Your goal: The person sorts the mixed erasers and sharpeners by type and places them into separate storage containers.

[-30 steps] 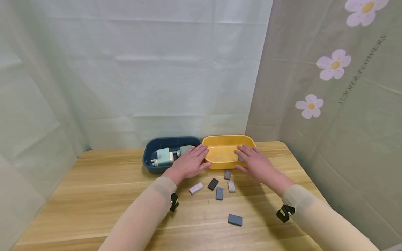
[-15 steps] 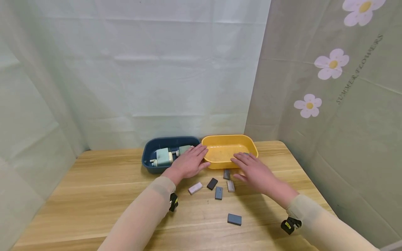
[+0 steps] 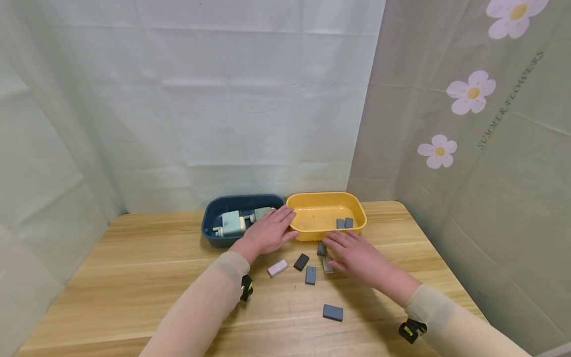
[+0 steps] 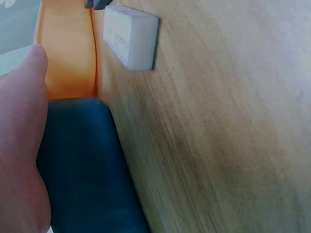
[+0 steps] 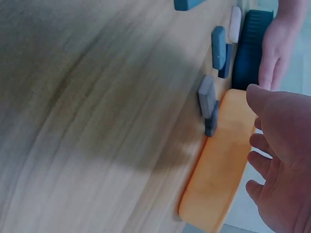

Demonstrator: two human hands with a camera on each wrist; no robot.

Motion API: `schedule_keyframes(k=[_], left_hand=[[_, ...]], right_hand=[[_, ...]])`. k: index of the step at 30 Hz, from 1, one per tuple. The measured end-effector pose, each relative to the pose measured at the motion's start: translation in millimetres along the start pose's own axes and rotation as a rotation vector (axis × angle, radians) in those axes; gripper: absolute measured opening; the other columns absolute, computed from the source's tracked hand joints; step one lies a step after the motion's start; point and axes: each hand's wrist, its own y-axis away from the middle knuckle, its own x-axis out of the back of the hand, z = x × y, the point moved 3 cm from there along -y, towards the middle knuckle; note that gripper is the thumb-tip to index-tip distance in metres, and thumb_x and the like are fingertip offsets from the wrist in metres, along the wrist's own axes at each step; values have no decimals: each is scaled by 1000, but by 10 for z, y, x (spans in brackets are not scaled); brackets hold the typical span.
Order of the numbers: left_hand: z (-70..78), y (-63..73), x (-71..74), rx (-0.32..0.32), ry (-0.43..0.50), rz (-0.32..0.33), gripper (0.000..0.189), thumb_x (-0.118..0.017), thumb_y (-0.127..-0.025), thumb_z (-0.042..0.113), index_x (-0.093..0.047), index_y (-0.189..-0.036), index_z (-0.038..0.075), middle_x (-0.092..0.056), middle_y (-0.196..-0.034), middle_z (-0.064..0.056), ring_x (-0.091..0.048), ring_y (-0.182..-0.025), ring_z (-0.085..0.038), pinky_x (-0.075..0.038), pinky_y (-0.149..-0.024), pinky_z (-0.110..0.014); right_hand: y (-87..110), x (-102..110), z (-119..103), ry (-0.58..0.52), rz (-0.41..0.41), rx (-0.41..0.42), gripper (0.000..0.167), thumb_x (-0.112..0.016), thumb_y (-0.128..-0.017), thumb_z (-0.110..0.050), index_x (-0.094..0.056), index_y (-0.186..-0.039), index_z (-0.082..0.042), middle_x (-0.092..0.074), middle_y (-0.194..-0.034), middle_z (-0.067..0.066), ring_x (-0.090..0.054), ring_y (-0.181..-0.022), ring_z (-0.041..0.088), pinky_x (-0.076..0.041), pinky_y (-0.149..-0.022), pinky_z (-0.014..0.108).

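Observation:
My left hand (image 3: 267, 232) lies with straight fingers over the right end of the navy basin (image 3: 217, 241), its fingertips at the yellow basin (image 3: 312, 218). My right hand (image 3: 359, 260) hovers at the yellow basin's near rim, fingers loosely bent and holding nothing. Under its fingertips are a dark grey block (image 3: 321, 249) and a pale grey block (image 3: 327, 267), both partly covered in the head view. Two small blue-grey blocks (image 3: 349, 222) lie inside the yellow basin at its right. In the right wrist view the right hand's fingers (image 5: 260, 162) show spread apart.
Left of the right hand lie a black block (image 3: 301, 262), a blue-grey block (image 3: 310, 275) and a whitish block (image 3: 277, 268). Another blue-grey block (image 3: 333, 312) is nearer the front. Light teal bottle-like objects (image 3: 232, 224) with nozzles sit in the navy basin. Curtains stand behind and beside the table.
My right hand has drawn back from inside the yellow basin to its near rim, uncovering two blocks in it. The left hand keeps its place.

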Motion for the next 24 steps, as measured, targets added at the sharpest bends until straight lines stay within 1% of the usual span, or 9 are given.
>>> schedule_keyframes(k=[5,12,16,24], left_hand=[[-9,-8,-15,4,3,4,78,-37,-116,63,-32,-175,12,-25,-183,-5,-16,-170,-24,-15,-137,-46],[-22,-23,-44,13,-1,-2,79,-35,-116,65,-30,-176,14,-23,-183,-2,-13,-170,-22,-12,-137,-45],[-23,-25,-46,13,1,1,78,-36,-116,64,-30,-176,15,-23,-183,-3,-13,-170,-22,-13,-137,-45],[-26,-22,-42,13,-3,-1,79,-34,-116,65,-30,-176,15,-23,-183,-2,-13,-170,-22,-13,-137,-45]], right_hand=[[-2,-68,-55,-33,-64,11,63,-78,-106,-34,-61,-155,0,-60,-158,18,-56,-147,40,-42,-122,63],[-35,-132,-79,-85,-156,-6,62,-73,-109,-34,-58,-158,0,-53,-165,20,-48,-154,43,-36,-126,64],[-56,-168,-76,-98,-174,-4,63,-71,-110,-37,-57,-159,0,-51,-166,21,-46,-155,44,-36,-126,64],[-59,-240,-41,-66,-173,1,64,-71,-109,-41,-58,-158,-1,-52,-166,20,-46,-155,43,-36,-126,62]])
